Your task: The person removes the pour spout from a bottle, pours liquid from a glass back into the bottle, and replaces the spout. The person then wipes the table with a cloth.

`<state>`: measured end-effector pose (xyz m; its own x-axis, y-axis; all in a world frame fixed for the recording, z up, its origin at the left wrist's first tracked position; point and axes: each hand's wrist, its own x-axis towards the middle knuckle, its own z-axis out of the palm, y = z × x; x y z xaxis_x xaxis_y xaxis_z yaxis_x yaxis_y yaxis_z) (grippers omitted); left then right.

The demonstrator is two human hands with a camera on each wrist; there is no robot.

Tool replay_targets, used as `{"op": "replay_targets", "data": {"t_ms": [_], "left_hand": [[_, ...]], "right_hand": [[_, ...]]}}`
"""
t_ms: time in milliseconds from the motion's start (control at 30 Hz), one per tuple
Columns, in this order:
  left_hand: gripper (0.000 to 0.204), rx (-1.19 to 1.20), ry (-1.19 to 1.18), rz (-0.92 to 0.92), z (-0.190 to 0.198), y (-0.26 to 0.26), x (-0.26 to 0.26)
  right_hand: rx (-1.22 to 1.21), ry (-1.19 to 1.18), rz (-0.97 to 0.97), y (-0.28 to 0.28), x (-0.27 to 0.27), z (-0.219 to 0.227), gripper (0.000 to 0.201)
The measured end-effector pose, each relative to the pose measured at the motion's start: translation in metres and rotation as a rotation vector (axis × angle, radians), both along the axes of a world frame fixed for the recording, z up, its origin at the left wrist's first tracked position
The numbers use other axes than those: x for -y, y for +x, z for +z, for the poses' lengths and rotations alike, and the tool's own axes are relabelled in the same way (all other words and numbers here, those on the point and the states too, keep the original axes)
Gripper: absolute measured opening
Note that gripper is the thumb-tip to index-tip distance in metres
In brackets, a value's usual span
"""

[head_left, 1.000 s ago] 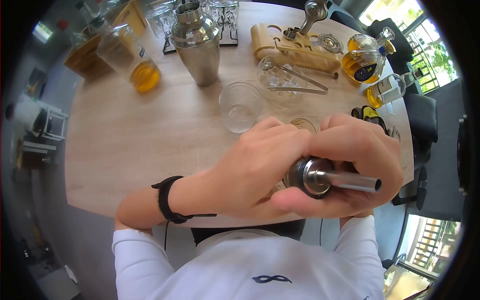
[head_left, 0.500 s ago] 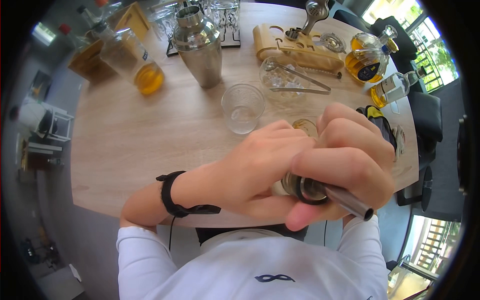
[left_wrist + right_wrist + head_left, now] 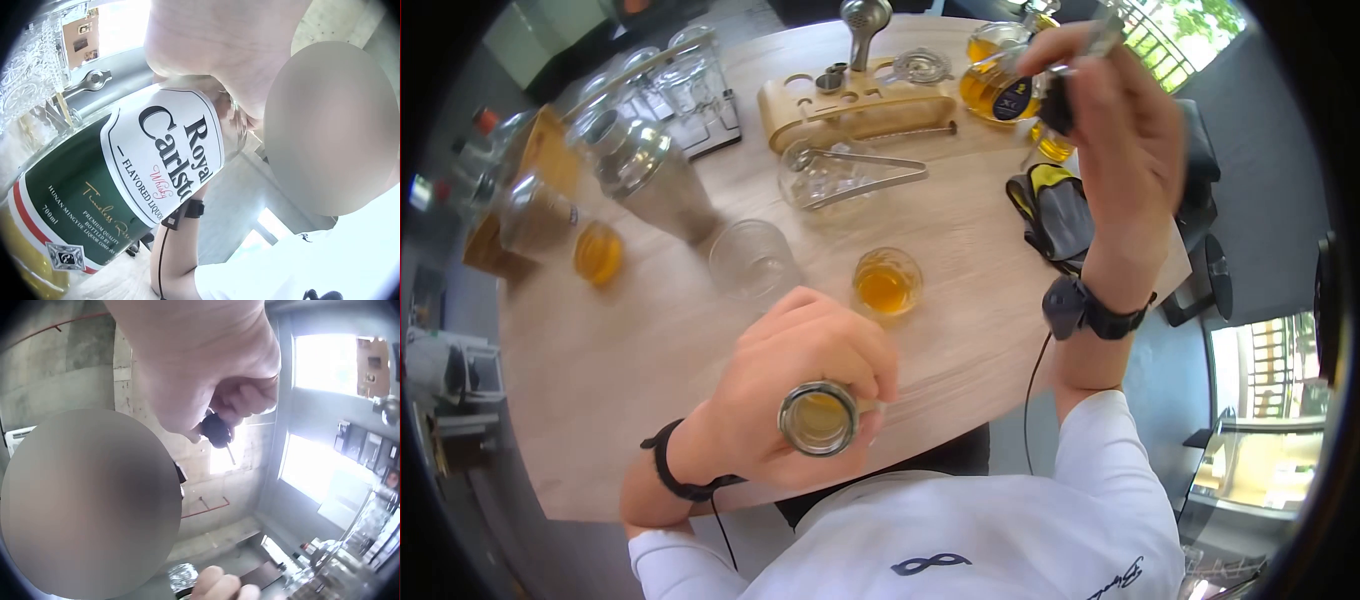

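Note:
My left hand [image 3: 770, 375] grips a whisky bottle by its upper part, with the uncorked mouth [image 3: 818, 415] facing up in the head view. In the left wrist view the bottle's label [image 3: 134, 169] is white and green, above amber liquid. Raised at the right, my right hand [image 3: 1138, 165] pinches a pour spout, whose dark stopper [image 3: 217, 430] shows below the curled fingers in the right wrist view. Beyond the left hand stands a small patterned glass [image 3: 888, 283] holding amber liquid. A larger clear glass [image 3: 750, 262] stands to its left.
Metal tongs [image 3: 870, 185] lie across a glass bowl of ice [image 3: 805, 190]. A shaker [image 3: 650, 180] stands at left, behind it a glass rack [image 3: 715, 140]. A wooden bar-tool stand [image 3: 855, 120], amber bottles [image 3: 1000, 85] and grey-yellow gloves [image 3: 1055, 220] occupy the back and right.
Both hands were together around the bottle top and its metal spout. The spout is now out of the bottle, carried up and right by my right hand. The view has shifted right.

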<state>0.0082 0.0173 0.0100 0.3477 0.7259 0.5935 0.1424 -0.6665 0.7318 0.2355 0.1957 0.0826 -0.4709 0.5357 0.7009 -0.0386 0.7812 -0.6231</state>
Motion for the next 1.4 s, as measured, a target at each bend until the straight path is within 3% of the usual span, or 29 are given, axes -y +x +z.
{"op": "replay_targets", "data": {"t_ms": [100,167,233,333,500,667,800,900,967,1000,1067,1167,1400], "left_hand": [[0.023,-0.017,-0.005,0.05,-0.001,0.001,0.002],[0.023,-0.008,-0.007,0.084,-0.002,0.002,0.004],[0.024,-0.046,0.008,0.113,0.0,0.003,0.006],[0.024,-0.066,0.025,0.203,0.002,0.005,0.008],[0.025,-0.081,0.044,0.362,-0.001,0.004,0.007],[0.026,-0.097,0.108,0.408,-0.007,-0.014,-0.005],[0.027,-0.088,0.149,0.447,-0.01,-0.023,-0.012],[0.028,-0.072,0.16,0.454,-0.011,-0.024,-0.012],[0.028,-0.057,0.153,0.456,-0.011,-0.023,-0.011],[0.027,-0.05,0.147,0.462,-0.012,-0.022,-0.01],[0.027,-0.038,0.141,0.467,-0.012,-0.022,-0.01],[0.025,-0.04,0.15,0.5,-0.013,-0.02,-0.01],[0.023,-0.039,0.172,0.516,-0.018,-0.02,-0.013]], "right_hand": [[0.595,-0.118,-0.19,0.026,-0.039,-0.029,0.028],[1.001,-0.051,-0.197,0.043,-0.063,-0.062,0.03],[1.136,-0.101,-0.257,0.057,-0.077,-0.104,0.035],[1.16,0.017,-0.279,0.063,-0.088,-0.136,0.039],[1.159,-0.123,-0.272,0.059,-0.093,-0.142,0.035],[1.198,-0.232,-0.401,0.055,-0.074,-0.122,0.048],[1.151,-0.118,-0.469,0.059,-0.057,-0.101,0.051],[1.055,-0.239,-0.321,0.05,-0.043,-0.089,0.058],[0.96,-0.382,0.178,0.04,-0.03,-0.088,0.071],[0.961,-0.379,0.179,0.034,-0.024,-0.092,0.071],[0.818,-0.304,0.386,0.022,-0.012,-0.109,0.088],[0.822,-0.312,0.411,0.013,-0.005,-0.121,0.098],[0.644,-0.421,0.44,-0.005,0.01,-0.141,0.092]]}}
